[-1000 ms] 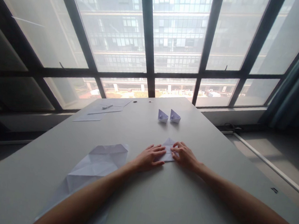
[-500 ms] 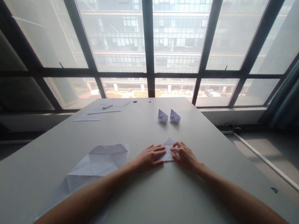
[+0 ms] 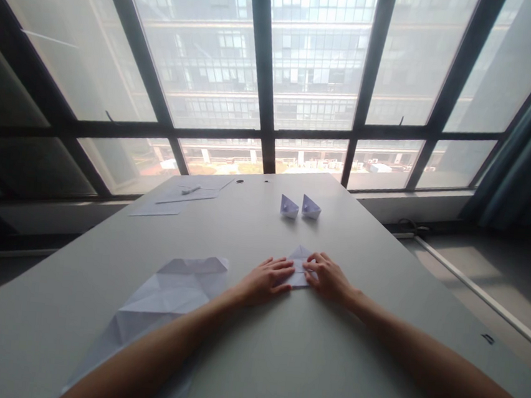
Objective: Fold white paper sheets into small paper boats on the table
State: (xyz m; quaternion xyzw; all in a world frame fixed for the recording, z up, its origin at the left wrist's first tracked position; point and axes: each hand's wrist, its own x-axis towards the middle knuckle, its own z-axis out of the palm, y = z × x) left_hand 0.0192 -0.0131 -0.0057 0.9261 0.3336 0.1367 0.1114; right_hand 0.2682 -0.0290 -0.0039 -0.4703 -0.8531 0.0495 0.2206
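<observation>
A small folded white paper [image 3: 298, 281] with a pointed top lies flat on the table between my hands. My left hand [image 3: 266, 280] rests on its left side with the fingers stretched out, pressing it down. At the right side, my right hand [image 3: 329, 279] has its fingers bent and pinches the paper's edge. Part of the paper is hidden under both hands. Beyond it, two small folded paper boats [image 3: 289, 208] stand side by side.
A large creased white sheet [image 3: 162, 292] lies left of my hands, partly under my left forearm. Farther back on the white table [image 3: 372, 359] are flat sheets [image 3: 161, 208] with a white pen-like object [image 3: 191, 190]. Large windows [image 3: 315, 72] stand past the table's far edge.
</observation>
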